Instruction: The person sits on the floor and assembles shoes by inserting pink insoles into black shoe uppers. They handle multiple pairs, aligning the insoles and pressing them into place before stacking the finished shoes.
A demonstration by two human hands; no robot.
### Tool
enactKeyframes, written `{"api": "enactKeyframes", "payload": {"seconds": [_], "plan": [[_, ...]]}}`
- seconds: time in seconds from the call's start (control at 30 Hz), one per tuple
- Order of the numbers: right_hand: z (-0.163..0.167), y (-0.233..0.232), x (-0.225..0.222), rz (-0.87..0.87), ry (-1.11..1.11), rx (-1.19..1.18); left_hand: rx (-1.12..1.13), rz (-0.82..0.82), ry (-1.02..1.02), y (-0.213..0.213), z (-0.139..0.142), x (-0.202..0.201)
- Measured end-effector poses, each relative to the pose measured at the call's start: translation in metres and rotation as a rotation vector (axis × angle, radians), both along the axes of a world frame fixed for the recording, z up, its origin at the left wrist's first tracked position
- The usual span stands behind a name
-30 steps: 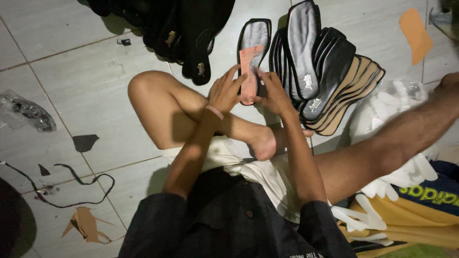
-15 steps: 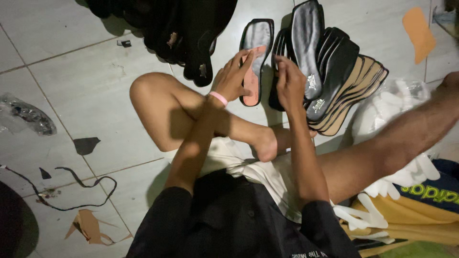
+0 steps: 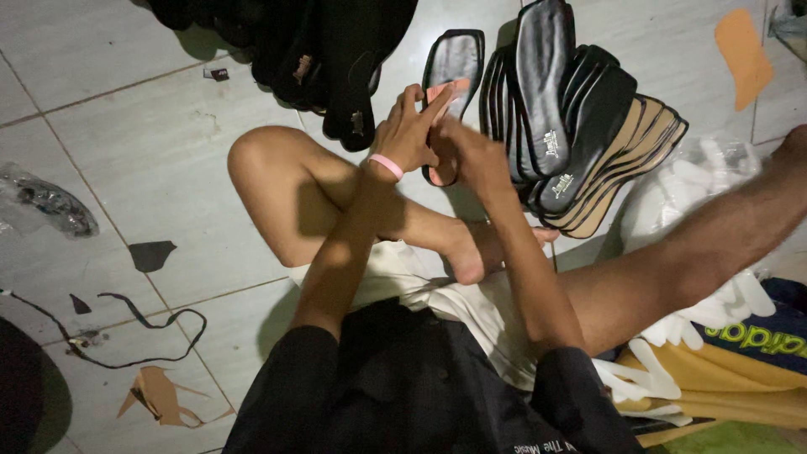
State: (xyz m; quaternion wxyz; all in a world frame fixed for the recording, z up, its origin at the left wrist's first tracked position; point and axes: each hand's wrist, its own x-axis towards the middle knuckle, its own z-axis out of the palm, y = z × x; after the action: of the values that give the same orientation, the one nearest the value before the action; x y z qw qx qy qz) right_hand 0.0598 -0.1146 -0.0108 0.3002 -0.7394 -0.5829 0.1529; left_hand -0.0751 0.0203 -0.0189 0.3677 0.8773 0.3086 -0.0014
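Above bent knee — both hands [image 3: 437, 139] gripping black insole [image 3: 454, 63].

Two hands, left hand [image 3: 409, 134] and right hand [image 3: 472, 155], on one insole [image 3: 454, 76]; one fanned insole stack [image 3: 580, 126] just right.

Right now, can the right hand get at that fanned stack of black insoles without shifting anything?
Probably yes. The right hand sits just beside the stack of black insoles, with nothing between them, though it and the left hand are both on a pink-lined insole.
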Motion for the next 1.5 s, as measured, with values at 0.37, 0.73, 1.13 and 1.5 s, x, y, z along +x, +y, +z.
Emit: {"api": "enactKeyframes", "payload": {"seconds": [0.37,0.73,1.13,1.5], "plan": [[0.025,-0.038,0.022,-0.312,0.211,0.132,0.225,0.441,-0.213,-0.058,-0.015,0.023],[0.022,-0.043,0.028,-0.377,0.473,0.161,0.326,0.612,-0.610,0.019,0.030,-0.032],[-0.043,-0.041,-0.024,-0.226,0.298,-0.053,0.169,0.136,-0.339,-0.018,-0.007,0.016],[-0.006,-0.023,-0.017,-0.029,0.342,-0.239,-0.115,-0.064,-0.281,-0.015,-0.025,-0.054]]}}
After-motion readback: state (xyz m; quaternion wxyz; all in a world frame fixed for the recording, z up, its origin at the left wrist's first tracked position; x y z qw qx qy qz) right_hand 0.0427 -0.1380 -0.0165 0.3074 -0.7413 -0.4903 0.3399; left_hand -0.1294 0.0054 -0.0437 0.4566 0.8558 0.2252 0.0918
